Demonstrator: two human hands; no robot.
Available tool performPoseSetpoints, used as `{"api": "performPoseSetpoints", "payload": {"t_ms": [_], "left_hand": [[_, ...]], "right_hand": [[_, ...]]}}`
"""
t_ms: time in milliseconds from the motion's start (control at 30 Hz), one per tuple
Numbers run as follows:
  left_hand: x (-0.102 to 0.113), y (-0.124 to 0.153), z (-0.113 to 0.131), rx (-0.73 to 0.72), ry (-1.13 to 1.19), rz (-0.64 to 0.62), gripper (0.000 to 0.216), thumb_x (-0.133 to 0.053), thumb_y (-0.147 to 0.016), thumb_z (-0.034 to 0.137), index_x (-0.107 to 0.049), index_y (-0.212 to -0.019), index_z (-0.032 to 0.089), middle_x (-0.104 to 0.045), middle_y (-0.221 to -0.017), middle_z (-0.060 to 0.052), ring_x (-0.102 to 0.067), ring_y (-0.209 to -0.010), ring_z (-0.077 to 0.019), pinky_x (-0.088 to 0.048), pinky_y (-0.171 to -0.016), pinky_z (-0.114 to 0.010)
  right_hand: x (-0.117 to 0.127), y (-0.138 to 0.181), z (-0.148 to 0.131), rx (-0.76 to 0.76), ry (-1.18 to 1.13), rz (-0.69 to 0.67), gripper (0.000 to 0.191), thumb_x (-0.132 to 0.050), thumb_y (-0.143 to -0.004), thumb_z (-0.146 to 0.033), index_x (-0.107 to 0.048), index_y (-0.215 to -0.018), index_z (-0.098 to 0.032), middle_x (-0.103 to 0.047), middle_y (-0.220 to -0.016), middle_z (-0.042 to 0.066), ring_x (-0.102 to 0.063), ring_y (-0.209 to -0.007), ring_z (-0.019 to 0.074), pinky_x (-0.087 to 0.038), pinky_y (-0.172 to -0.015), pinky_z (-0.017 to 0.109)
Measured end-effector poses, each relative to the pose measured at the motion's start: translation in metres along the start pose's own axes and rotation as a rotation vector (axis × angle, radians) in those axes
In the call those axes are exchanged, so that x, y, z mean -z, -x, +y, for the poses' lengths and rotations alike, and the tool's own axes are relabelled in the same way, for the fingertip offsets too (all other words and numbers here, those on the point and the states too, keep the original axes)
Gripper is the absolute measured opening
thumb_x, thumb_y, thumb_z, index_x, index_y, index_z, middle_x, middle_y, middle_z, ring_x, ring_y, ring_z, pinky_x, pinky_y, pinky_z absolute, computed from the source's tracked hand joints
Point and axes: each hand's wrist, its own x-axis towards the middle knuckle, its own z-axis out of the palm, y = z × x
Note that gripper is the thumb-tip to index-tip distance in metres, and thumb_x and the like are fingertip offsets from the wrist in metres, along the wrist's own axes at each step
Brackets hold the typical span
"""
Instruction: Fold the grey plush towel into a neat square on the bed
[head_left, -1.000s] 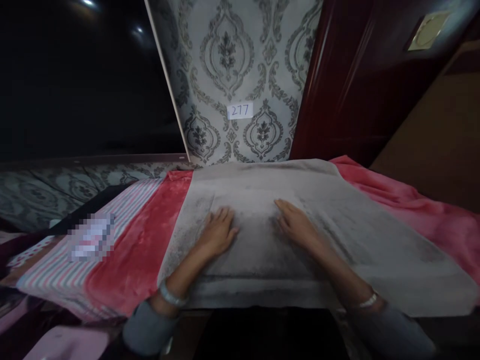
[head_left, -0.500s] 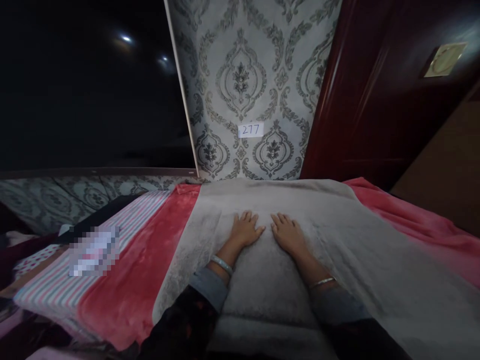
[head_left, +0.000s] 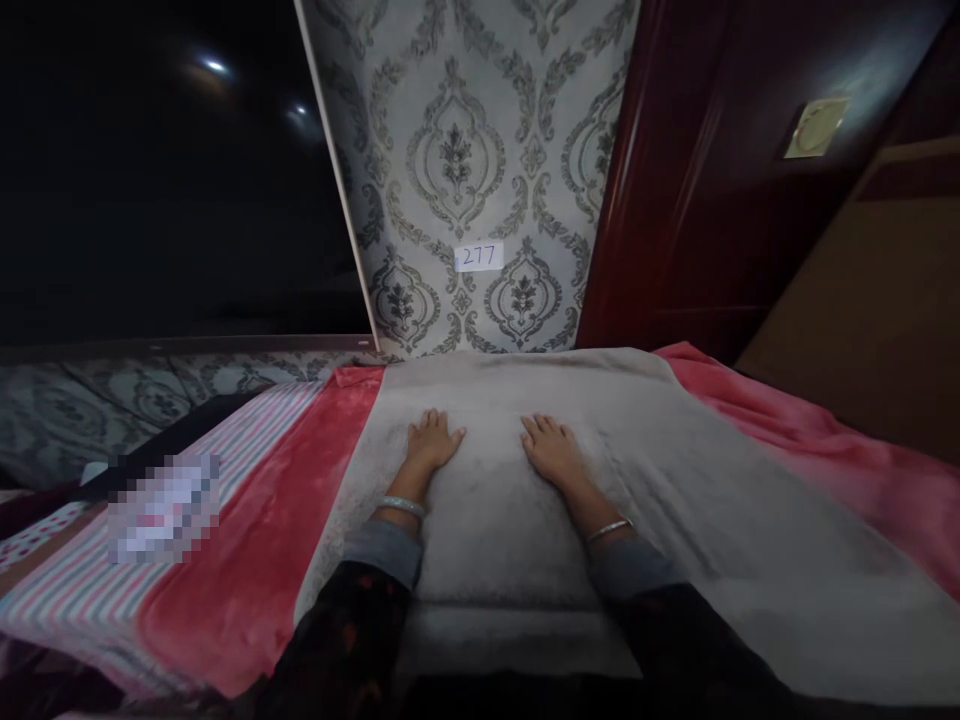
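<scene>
left hand (head_left: 431, 442) and right hand (head_left: 553, 452) flat on a grey fleece blanket (head_left: 487, 530), a gap between them, fingers (head_left: 439, 425) slightly spread, pinching nothing. blanket lying with its far edge right at damask wallpaper (head_left: 457, 170): little room ahead, and a risk of bunching there under a hard forward push. more open room to the right, over loose pink cloth (head_left: 825, 450). to the left, a red fleece (head_left: 255, 530) beside striped cloth (head_left: 90, 590), both liable to drag under uneven pressure, with a blurred-out object (head_left: 163, 508) on the stripes, in danger of being knocked by a wide sideways sweep. near fold (head_left: 510, 640) close to the body: possible slippage there under too much weight.
</scene>
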Motion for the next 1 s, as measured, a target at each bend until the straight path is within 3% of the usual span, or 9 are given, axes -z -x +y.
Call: {"api": "performPoseSetpoints", "payload": {"t_ms": [267, 467, 733, 867, 1000], "left_hand": [[0.010, 0.037, 0.001, -0.026, -0.090, 0.092, 0.067, -0.027, -0.097, 0.053, -0.050, -0.138, 0.006, -0.039, -0.153, -0.025, -0.030, -0.146, -0.0343, -0.023, -0.116, -0.058], [-0.011, 0.065, -0.007, -0.333, -0.050, 0.103, 0.063, -0.030, -0.099, 0.052, -0.030, -0.153, 0.021, -0.025, -0.162, -0.013, -0.019, -0.150, -0.0295, -0.023, -0.117, -0.056], [-0.020, 0.061, -0.019, -0.305, 0.015, 0.111, 0.069, -0.030, -0.098, 0.054, -0.026, -0.154, 0.013, -0.024, -0.162, -0.016, -0.019, -0.151, -0.0264, -0.023, -0.120, -0.048], [-0.017, 0.066, -0.019, -0.284, 0.016, 0.064, 0.070, -0.030, -0.099, 0.052, -0.023, -0.155, 0.011, -0.019, -0.163, -0.015, -0.014, -0.152, -0.0257, -0.019, -0.121, -0.048], [-0.018, 0.077, -0.029, -0.302, 0.021, 0.041, 0.071, -0.031, -0.098, 0.051, -0.021, -0.155, 0.010, -0.015, -0.164, -0.017, -0.009, -0.152, -0.0262, -0.016, -0.121, -0.050]], "right_hand": [[0.007, -0.002, -0.001, -0.019, -0.021, -0.068, 0.051, -0.026, -0.104, -0.032, -0.038, -0.152, -0.020, -0.035, -0.157, 0.011, -0.030, -0.144, 0.0242, -0.025, -0.114, 0.046], [0.008, 0.031, 0.017, 0.037, -0.003, -0.075, 0.055, -0.033, -0.102, -0.049, -0.035, -0.153, -0.028, -0.028, -0.161, 0.008, -0.025, -0.146, 0.0292, -0.024, -0.115, 0.053], [0.007, 0.044, 0.032, 0.028, 0.035, -0.066, 0.060, -0.027, -0.102, -0.052, -0.031, -0.155, -0.024, -0.024, -0.161, 0.009, -0.022, -0.147, 0.0306, -0.023, -0.116, 0.054], [0.013, 0.046, 0.033, 0.049, 0.031, -0.133, 0.062, -0.028, -0.102, -0.048, -0.025, -0.157, -0.020, -0.018, -0.163, 0.011, -0.018, -0.149, 0.0303, -0.021, -0.117, 0.054], [0.021, 0.071, 0.040, 0.100, 0.019, -0.191, 0.064, -0.026, -0.102, -0.050, -0.024, -0.157, -0.018, -0.016, -0.163, 0.011, -0.013, -0.150, 0.0283, -0.020, -0.118, 0.053]]}}
